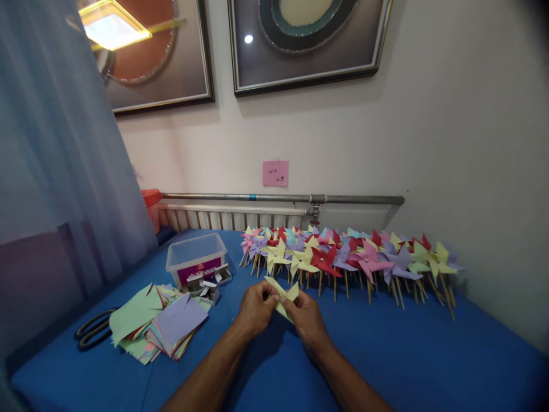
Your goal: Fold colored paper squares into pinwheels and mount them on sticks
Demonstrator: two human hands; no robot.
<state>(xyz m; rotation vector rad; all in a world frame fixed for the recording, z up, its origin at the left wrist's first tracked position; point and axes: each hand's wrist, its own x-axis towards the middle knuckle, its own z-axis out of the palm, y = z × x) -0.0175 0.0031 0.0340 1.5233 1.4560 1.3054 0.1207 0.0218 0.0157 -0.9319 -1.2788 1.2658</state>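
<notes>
- My left hand point(256, 309) and right hand point(305, 316) were pinched shut on a yellow paper point(283, 295) above the bench point(386, 355) — folding its corners inward.
- Next, I judged, the centre needed pinning to a stick.

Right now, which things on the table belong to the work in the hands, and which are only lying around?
In use:
- yellow paper, pinched between left hand and right hand
- paper stack
- finished pinwheels in a row near the wall
- scissors
- small boxes

Lying about:
- plastic tub
- orange basket
- pink note on the wall
</notes>
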